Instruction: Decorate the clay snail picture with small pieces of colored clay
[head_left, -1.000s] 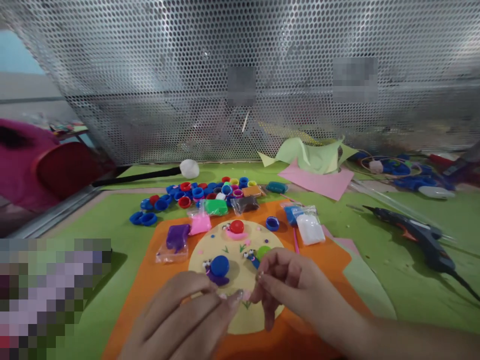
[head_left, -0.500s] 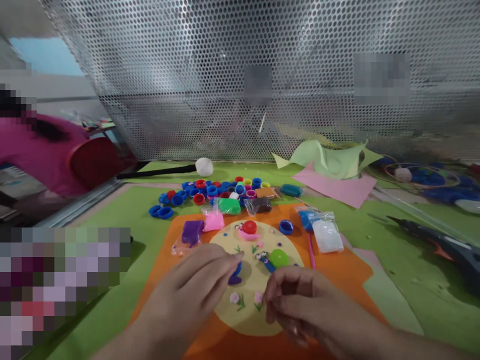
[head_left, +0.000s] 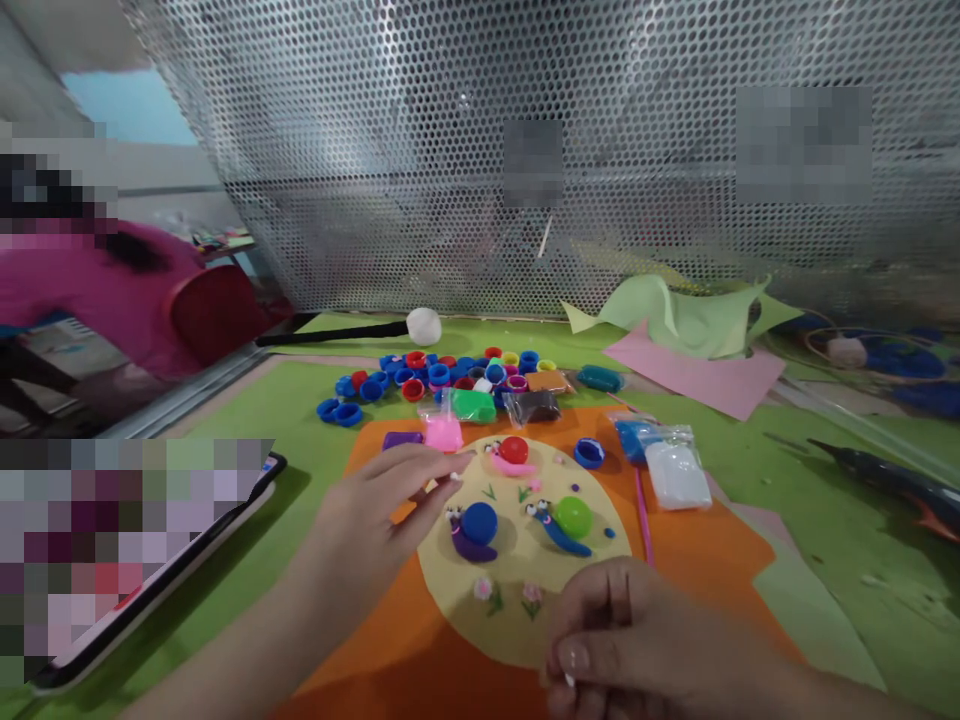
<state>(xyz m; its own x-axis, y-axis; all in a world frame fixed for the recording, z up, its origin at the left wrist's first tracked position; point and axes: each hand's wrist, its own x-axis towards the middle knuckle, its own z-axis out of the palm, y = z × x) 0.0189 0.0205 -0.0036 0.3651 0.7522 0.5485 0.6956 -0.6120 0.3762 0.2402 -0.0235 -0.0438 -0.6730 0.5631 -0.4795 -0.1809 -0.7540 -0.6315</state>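
My left hand (head_left: 379, 500) reaches forward over the orange sheet (head_left: 720, 545), fingers stretched toward the pink clay packet (head_left: 442, 433) at the upper left edge of the yellow disc (head_left: 517, 620). It holds nothing that I can see. My right hand (head_left: 622, 640) rests at the disc's near edge with fingers curled and a small white bit pinched at the fingertips. On the disc sit three bottle-cap snails: a red one (head_left: 513, 452), a blue one (head_left: 475, 527) and a green one (head_left: 570, 520), with small clay flowers (head_left: 484, 588) below.
A pile of coloured bottle caps (head_left: 435, 375) and clay packets lies behind the sheet; a white clay packet (head_left: 677, 475) lies right. Green and pink paper (head_left: 690, 340) and a glue gun (head_left: 892, 480) are right, a tablet (head_left: 150, 580) left. Perforated metal screen behind; a person in pink at far left.
My left hand moved forward from the blue snail to the pink clay packet. My right hand drew back toward me to the disc's near edge. The view shifted left.
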